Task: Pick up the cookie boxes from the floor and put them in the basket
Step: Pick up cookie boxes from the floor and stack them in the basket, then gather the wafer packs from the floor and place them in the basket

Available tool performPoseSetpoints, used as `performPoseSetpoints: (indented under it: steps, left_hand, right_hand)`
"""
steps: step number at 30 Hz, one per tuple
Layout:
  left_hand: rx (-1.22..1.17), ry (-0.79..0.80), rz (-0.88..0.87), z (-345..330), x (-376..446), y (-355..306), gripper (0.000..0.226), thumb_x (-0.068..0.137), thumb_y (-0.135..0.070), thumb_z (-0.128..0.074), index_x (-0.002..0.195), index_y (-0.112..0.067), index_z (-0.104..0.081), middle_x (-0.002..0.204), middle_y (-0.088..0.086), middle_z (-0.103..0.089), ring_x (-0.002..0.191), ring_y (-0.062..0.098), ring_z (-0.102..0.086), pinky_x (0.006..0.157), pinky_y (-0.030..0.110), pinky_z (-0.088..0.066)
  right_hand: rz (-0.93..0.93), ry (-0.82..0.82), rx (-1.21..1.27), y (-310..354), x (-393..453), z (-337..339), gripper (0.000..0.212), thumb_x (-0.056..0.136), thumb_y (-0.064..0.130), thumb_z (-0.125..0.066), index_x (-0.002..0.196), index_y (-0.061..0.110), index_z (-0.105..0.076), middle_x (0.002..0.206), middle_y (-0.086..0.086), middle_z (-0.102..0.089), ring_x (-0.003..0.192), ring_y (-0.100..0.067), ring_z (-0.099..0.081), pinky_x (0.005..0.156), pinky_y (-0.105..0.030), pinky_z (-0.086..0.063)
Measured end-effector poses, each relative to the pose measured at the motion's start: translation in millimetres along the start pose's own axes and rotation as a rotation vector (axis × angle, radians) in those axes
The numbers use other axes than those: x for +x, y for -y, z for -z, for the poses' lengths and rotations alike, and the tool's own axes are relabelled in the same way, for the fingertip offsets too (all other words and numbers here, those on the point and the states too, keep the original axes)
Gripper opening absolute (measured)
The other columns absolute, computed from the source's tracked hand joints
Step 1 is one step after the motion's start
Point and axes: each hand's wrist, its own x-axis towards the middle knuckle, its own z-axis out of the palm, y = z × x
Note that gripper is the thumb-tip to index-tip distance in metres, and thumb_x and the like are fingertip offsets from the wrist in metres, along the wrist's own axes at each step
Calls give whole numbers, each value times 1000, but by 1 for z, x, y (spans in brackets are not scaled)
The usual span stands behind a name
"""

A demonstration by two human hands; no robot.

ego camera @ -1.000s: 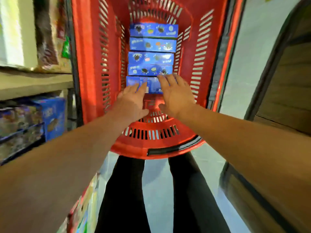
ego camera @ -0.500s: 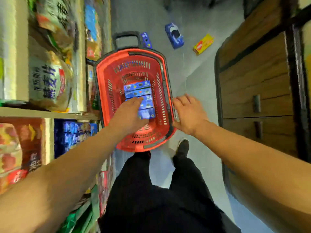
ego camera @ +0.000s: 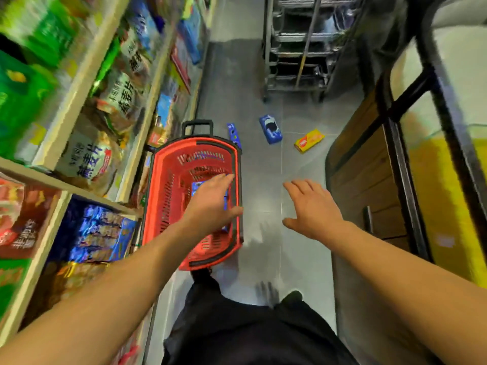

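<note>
We stand over the red basket [ego camera: 168,196], which sits on the floor [ego camera: 263,180] against the shelves [ego camera: 79,83]. Our left hand [ego camera: 210,204] hovers above it with fingers straight, holding nothing; blue cookie boxes [ego camera: 196,186] already lie inside, mostly hidden under that hand. Our right hand [ego camera: 313,206] is spread loosely over bare floor, also holding nothing.

3 boxes remain on the floor beyond the basket: a slim blue box [ego camera: 234,133] touching or just beside the basket's far rim, a larger blue box [ego camera: 271,129] near it, and a yellow box [ego camera: 308,140] further right, near the wooden counter [ego camera: 363,164].

We judge the step in hand to be the walk forward to the next pickup. To do it well, we step around the basket's right side rather than lean over it, then crouch close so each reach is short. We take the slim box with the left hand, since it lies nearest the basket, and the larger blue box with the right, closing fingers across the narrow faces. The boxes look light and rigid, so a moderate grip is enough. We lay them flat beside those already packed.
</note>
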Motion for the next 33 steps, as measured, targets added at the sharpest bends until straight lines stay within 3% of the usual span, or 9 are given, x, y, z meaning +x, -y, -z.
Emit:
performPoseSetpoints:
  steps: [9,18,26,33]
  left_hand:
    - [49,-94,-21,-6,58,-86,87,75,-43,-72,146,-9,-35,148,14,-40,137,30,-36,115,38,-28]
    - [34,-117,48,2,172,-64,84,75,-41,-72,147,-15,-36,148,9,-43,137,25,-38,115,35,-28]
    - [-10,11,40,22,314,-48,84,75,-42,-73,145,-12,-38,146,13,-44,132,32,-43,111,41,-34]
    - [-14,72,2,25,405,-63,83,79,-41,-70,147,-12,-33,150,11,-38,135,31,-38,111,40,-33]
  right_hand:
    - [63,-107,-104,-100,2,44,87,78,59,-63,149,20,-32,148,-2,-41,136,-24,-35,115,-39,-31]
    - [48,-87,-164,-156,101,81,86,77,61,-63,147,20,-35,145,-1,-45,131,-22,-41,112,-39,-36]
    - [-58,-9,-171,-201,207,117,85,74,59,-66,143,17,-40,141,-3,-49,128,-24,-44,111,-38,-37]
    - [-86,94,-137,-238,273,122,88,76,60,-64,147,18,-32,146,-3,-42,135,-26,-36,113,-41,-33]
